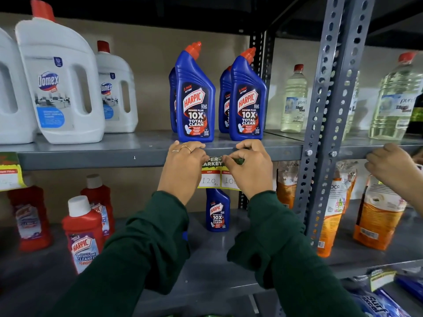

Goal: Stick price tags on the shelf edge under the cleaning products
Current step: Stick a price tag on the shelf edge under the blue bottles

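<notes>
A yellow and green price tag (211, 177) with handwritten 120 and 100 hangs at the grey shelf edge (91, 159), just below two front blue Harpic bottles (195, 97). My left hand (183, 164) pinches the tag's top left corner against the edge. My right hand (248, 165) pinches its top right corner, with a small dark green object in its fingers. Both hands cover the tag's upper part. Another tag (10, 171) is stuck on the same edge at the far left.
White Domex jugs (59, 83) stand on the shelf at left. A perforated grey upright (329, 115) rises to the right. Another person's hand (389, 168) rests on the neighbouring shelf edge. Red Harpic bottles (82, 234) and orange pouches (375, 216) fill the lower shelf.
</notes>
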Available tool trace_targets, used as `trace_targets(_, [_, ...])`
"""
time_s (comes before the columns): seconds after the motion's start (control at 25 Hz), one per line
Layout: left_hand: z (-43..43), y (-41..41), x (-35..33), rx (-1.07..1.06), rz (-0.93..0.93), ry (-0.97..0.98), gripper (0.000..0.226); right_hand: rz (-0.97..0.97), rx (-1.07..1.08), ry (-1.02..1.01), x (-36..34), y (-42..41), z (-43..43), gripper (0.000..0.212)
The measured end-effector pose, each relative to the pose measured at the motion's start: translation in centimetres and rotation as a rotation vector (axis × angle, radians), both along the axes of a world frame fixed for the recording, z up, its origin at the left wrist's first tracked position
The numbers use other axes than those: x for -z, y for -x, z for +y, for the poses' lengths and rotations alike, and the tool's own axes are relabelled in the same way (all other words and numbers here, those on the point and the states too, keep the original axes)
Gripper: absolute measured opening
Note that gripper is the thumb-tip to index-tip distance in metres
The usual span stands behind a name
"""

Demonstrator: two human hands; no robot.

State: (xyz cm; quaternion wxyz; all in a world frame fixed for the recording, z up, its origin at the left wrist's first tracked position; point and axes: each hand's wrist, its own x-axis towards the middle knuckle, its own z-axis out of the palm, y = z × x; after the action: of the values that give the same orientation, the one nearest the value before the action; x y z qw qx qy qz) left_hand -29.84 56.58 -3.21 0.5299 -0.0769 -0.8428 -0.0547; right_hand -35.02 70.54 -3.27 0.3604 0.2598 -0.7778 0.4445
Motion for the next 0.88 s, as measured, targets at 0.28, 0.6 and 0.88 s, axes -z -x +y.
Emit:
trace_targets(0.28, [0.4, -0.2, -0.9, -0.013, 0.016, -0.082, 0.017, -0.008, 0.052, 0.017, -0.8, 0.7, -0.6, 0.019])
trace_targets(0.6, [0.4, -0.2, -1.1, 0.01, -0.019, -0.292, 0.011, 0.007, 0.046, 0.168, -0.2, 1.4, -0.5, 0.046])
trace_targets(0.88, [-0.1, 1.6, 0.1, -0.109, 0.034, -0.11, 0.036, 0.118, 0.177, -0.085, 0.6, 2.6, -0.8, 0.06])
